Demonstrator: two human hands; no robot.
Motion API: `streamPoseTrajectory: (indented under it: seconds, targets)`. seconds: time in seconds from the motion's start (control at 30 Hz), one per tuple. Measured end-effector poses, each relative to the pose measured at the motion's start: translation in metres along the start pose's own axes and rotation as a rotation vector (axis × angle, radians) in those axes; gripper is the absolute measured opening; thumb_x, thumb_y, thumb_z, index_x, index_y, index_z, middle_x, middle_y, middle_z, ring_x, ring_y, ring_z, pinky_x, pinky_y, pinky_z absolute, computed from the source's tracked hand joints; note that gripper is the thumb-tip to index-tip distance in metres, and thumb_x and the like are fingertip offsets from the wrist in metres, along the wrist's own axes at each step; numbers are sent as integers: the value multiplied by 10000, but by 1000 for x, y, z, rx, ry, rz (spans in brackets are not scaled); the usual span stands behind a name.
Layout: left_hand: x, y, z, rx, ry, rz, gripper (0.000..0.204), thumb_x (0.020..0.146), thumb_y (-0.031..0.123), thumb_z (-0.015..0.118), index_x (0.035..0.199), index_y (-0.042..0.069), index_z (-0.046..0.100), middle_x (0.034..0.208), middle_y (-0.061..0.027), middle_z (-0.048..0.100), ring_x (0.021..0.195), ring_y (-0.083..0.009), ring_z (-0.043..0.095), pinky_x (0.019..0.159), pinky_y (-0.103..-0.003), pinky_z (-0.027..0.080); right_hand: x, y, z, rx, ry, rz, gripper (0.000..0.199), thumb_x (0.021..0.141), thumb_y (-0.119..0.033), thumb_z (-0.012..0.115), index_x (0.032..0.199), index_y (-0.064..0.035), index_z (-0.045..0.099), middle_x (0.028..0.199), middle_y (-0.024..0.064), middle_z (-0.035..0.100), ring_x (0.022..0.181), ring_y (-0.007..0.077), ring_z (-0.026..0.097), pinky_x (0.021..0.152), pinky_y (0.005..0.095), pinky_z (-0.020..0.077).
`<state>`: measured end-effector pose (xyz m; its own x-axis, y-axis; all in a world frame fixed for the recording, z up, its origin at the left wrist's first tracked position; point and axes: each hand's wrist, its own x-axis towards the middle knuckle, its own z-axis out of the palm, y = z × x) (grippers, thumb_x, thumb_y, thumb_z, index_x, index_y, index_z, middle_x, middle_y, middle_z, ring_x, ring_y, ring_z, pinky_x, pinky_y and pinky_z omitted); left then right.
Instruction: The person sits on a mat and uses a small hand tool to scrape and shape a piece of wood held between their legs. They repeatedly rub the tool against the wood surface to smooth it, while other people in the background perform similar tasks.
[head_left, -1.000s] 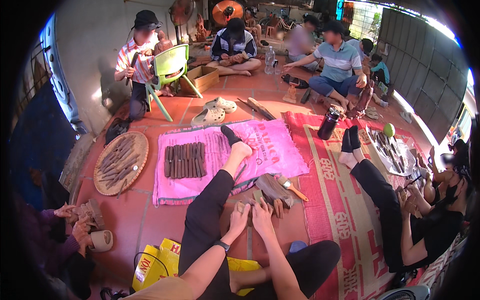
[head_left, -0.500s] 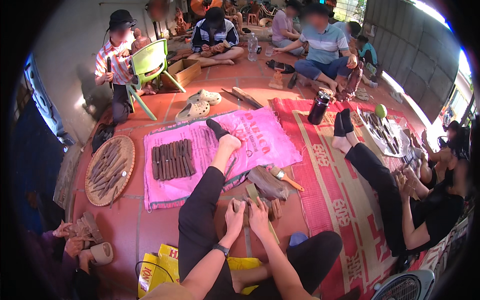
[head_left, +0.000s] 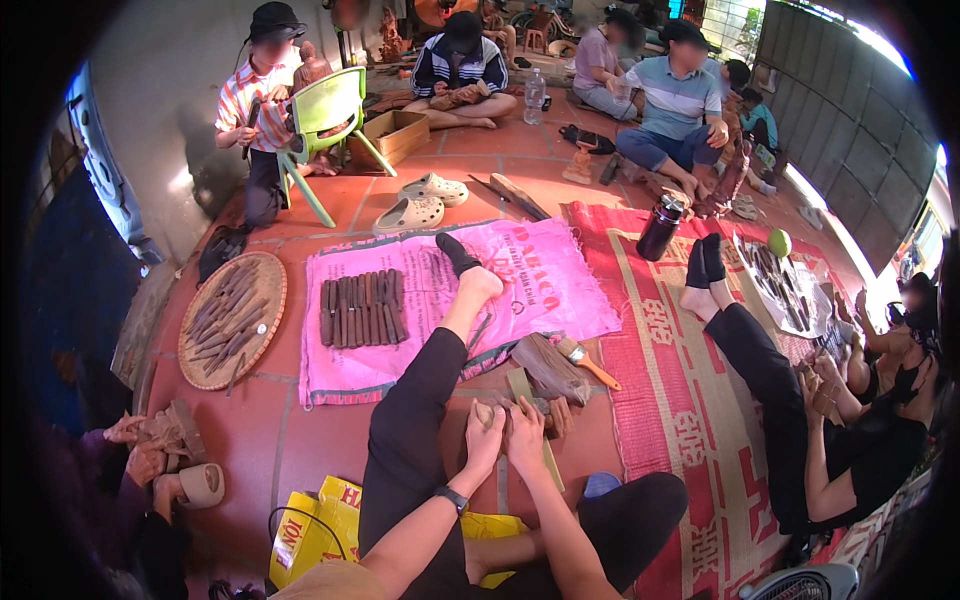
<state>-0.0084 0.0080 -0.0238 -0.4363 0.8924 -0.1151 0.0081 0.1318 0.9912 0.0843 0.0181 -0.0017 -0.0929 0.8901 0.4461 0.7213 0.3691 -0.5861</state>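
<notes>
Brown clay piece (head_left: 497,411) sits on the red tile floor (head_left: 300,450) between the person's legs, just near of the pink sack (head_left: 520,280). Both forearms reach forward side by side; the left hand (head_left: 484,436) and right hand (head_left: 524,436) touch, their fingers curled and pressed onto the piece.

Pink sack (head_left: 520,275); perhaps yellow bag (head_left: 315,525)

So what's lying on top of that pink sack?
On the pink sack lie a row of dark brown sticks and the person's outstretched socked foot. Whatever is beneath the leg is hidden.
</notes>
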Motion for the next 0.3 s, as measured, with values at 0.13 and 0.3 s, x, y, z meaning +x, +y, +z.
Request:
streamPoseTrajectory:
  seconds: [0.13,0.3]
  targets:
    - [4,4,-1,151,46,40,600,946,232,639,1410,-78,418,1234,-232,615,1151,-287,602,976,-357,460,-2,-1,-10,13,-71,-10,319,940,-109,519,1230,-60,641,1156,210,666,1214,379,558,1073,485,367]
    - [10,13,-1,148,5,-19,580,940,229,641,1392,-78,446,1225,-245,626,1144,-308,613,969,-369,467,-15,-4,-26,-3,-88,-5,352,919,-110,585,1267,-103,635,1204,214,656,1281,335,526,1080,510,355]
